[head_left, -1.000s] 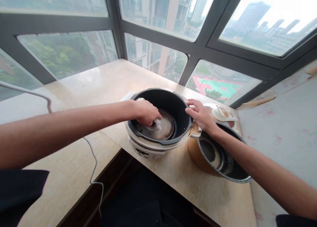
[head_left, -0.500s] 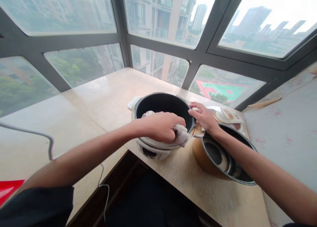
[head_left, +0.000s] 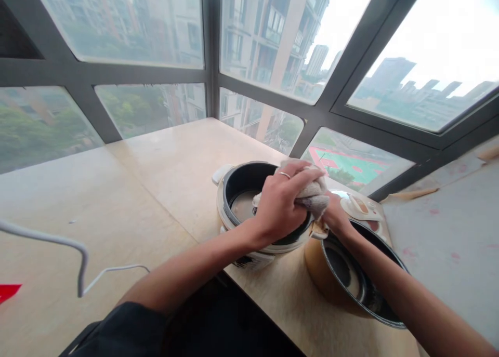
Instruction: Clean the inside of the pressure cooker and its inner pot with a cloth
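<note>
My left hand (head_left: 283,201), with a ring on one finger, grips a bunched whitish cloth (head_left: 314,203) over the right rim of an electric cooker (head_left: 226,206). The cooker is white outside, with a dark inner wall and a pale round plate at its bottom. Close to the cooker's right side handle (head_left: 319,229) is my right hand (head_left: 336,211); the cloth covers its fingers, so their hold does not show. Under my right forearm stands a removed inner pot (head_left: 317,261), brownish outside and dark inside.
Behind the pot lies a white cooker lid (head_left: 356,209). A grey-white cord (head_left: 80,263) hangs across the left, with a red object (head_left: 8,292) at the edge. Windows surround the pale stone counter (head_left: 163,170); a wall stands at the right.
My left hand and the cloth have moved from the cooker's near rim to its right rim. The cloth now covers my right hand's fingers. The camera view has shifted.
</note>
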Motion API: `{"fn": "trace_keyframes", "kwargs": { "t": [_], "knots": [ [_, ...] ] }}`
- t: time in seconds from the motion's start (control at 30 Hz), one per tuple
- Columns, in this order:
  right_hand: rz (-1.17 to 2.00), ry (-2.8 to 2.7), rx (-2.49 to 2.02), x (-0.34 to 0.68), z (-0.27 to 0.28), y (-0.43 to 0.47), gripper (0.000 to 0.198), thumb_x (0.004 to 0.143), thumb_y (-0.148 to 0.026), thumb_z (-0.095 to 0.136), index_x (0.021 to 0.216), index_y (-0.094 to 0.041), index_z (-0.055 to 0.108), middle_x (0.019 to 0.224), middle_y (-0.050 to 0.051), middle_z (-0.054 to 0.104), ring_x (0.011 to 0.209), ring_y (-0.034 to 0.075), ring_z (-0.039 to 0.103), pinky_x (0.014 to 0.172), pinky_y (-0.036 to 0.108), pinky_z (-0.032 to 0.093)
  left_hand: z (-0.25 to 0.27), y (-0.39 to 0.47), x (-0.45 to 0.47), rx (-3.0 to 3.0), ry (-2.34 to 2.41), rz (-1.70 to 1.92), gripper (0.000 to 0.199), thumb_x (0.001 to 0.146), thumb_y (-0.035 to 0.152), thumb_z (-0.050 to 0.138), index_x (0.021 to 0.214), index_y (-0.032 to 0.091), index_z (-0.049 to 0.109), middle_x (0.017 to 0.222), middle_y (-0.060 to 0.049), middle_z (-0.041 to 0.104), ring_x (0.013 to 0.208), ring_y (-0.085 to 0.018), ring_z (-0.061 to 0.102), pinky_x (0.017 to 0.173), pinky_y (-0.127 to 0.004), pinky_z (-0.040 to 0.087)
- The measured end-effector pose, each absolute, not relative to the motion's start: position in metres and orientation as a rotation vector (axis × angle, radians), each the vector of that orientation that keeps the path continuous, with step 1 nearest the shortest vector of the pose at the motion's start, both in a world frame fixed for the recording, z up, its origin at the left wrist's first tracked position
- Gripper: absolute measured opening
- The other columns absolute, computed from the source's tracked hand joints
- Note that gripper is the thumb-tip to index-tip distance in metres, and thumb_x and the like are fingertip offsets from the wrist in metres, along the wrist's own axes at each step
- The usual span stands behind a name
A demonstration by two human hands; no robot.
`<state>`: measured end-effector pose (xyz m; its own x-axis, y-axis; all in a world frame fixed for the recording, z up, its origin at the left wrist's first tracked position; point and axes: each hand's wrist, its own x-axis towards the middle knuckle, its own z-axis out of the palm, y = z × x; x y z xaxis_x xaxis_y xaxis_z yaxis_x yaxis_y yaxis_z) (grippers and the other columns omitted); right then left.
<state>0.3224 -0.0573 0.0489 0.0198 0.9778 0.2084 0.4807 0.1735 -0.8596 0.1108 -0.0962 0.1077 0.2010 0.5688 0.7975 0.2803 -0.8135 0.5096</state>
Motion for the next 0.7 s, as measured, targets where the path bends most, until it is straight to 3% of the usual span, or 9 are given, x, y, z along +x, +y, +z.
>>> {"fn": "trace_keyframes", "kwargs": {
  "t": [0.1,0.23,0.37,0.53,0.6,0.7],
  "knots": [
    [0.824,-1.471,-1.455,0.318,0.051,-0.062,0.048,0.067,-0.056,0.074,0.098,-0.020,0.071,0.141,0.013,0.061,0.103,0.031,0.069,0.093,0.044,0.054,0.114,-0.073,0.069,2.147,0.948,2.101,0.045,0.084,0.008,0.051,0.124,0.023,0.064,0.136,-0.010,0.059,0.134,-0.025,0.053,0.112,-0.042,0.047],
    [0.838,-1.427,-1.457,0.316,0.050,-0.062,0.049,0.064,-0.055,0.077,0.099,-0.021,0.071,0.143,0.013,0.060,0.106,0.030,0.069,0.094,0.043,0.053,0.121,-0.032,0.003,1.937,1.200,2.335,0.044,0.085,0.008,0.056,0.125,0.022,0.065,0.138,-0.011,0.057,0.136,-0.027,0.050,0.120,-0.045,0.039],
    [0.843,-1.417,-1.458,0.318,0.047,-0.059,0.048,0.063,-0.055,0.078,0.098,-0.022,0.072,0.145,0.012,0.059,0.108,0.031,0.069,0.096,0.044,0.052,0.095,-0.008,-0.035,1.930,1.322,2.152,0.053,0.075,0.002,0.055,0.123,0.022,0.067,0.129,-0.010,0.062,0.131,-0.026,0.054,0.121,-0.043,0.038],
    [0.804,-1.431,-1.478,0.319,0.045,-0.059,0.045,0.065,-0.054,0.078,0.096,-0.023,0.073,0.141,0.011,0.062,0.112,0.031,0.067,0.098,0.045,0.051,0.032,0.004,-0.043,1.714,1.411,2.042,0.072,0.070,0.001,0.053,0.139,0.019,0.057,0.142,-0.012,0.055,0.140,-0.026,0.047,0.125,-0.043,0.030],
    [0.782,-1.432,-1.478,0.319,0.045,-0.059,0.044,0.065,-0.054,0.077,0.096,-0.023,0.074,0.139,0.010,0.064,0.115,0.031,0.065,0.100,0.044,0.050,0.012,0.008,-0.044,1.531,1.428,1.999,0.068,0.071,0.003,0.055,0.136,0.020,0.058,0.142,-0.012,0.056,0.139,-0.027,0.048,0.126,-0.044,0.029],
    [0.765,-1.422,-1.482,0.321,0.044,-0.059,0.046,0.064,-0.054,0.077,0.097,-0.022,0.075,0.129,0.009,0.069,0.115,0.030,0.064,0.101,0.042,0.049,-0.012,0.008,-0.041,1.294,1.298,1.832,0.048,0.076,0.010,0.057,0.122,0.020,0.064,0.126,-0.009,0.066,0.125,-0.027,0.059,0.118,-0.046,0.039]
  ]
}}
